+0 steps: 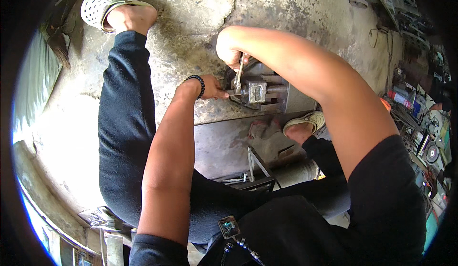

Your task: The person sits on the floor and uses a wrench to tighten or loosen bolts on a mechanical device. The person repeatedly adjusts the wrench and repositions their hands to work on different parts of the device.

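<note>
At vise — both hands at metal tool — rectangular mark unreadable.

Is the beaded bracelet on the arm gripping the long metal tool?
No, the bracelet circles the wrist of the left hand, while the right hand grips the metal tool.
</note>
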`<state>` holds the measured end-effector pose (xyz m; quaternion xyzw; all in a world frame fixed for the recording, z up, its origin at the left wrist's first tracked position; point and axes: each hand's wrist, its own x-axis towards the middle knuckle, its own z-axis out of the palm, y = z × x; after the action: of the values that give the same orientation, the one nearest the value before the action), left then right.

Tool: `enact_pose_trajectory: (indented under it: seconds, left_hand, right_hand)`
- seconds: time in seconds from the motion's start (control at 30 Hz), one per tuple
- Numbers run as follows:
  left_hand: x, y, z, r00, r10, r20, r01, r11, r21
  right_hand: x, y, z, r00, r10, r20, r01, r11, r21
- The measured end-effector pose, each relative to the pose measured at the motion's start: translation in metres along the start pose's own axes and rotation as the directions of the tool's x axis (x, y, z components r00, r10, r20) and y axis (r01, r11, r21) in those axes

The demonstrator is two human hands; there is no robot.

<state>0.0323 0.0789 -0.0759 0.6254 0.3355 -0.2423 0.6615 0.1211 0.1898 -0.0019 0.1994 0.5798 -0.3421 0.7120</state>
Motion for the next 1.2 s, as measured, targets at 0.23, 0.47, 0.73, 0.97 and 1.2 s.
enact_pose_trajectory:
  seconds: [0.23, 0.47, 0.73, 0.97, 1.2]
  left_hand:
    - [0.006, -0.003, -0.003, 1.000, 0.010, 0.005, -0.010, 0.999, 0.049]
    - [-0.004, 0.001, -0.006, 0.993, 0.034, 0.109, -0.022, 0.993, -0.113]
    - [-0.004, 0.014, -0.006, 0.999, -0.018, 0.045, 0.013, 0.994, 0.113]
    - [-0.008, 0.017, -0.007, 0.999, -0.015, 0.037, 0.014, 1.000, 0.026]
    - [-0.002, 0.001, -0.002, 0.996, 0.081, 0.027, -0.081, 0.997, -0.007]
  right_hand:
    - [-0.016, -0.014, 0.053, 0.906, -0.014, -0.423, -0.006, 0.999, -0.047]
    - [0.000, -0.112, 0.229, 0.350, 0.662, -0.662, 0.289, 0.596, 0.749]
    - [0.113, -0.154, 0.225, 0.398, 0.835, -0.381, 0.456, 0.181, 0.871]
    - [0.128, -0.147, 0.254, 0.394, 0.762, -0.514, 0.460, 0.321, 0.828]
    - [0.039, -0.138, 0.305, 0.537, 0.581, -0.612, 0.484, 0.382, 0.787]
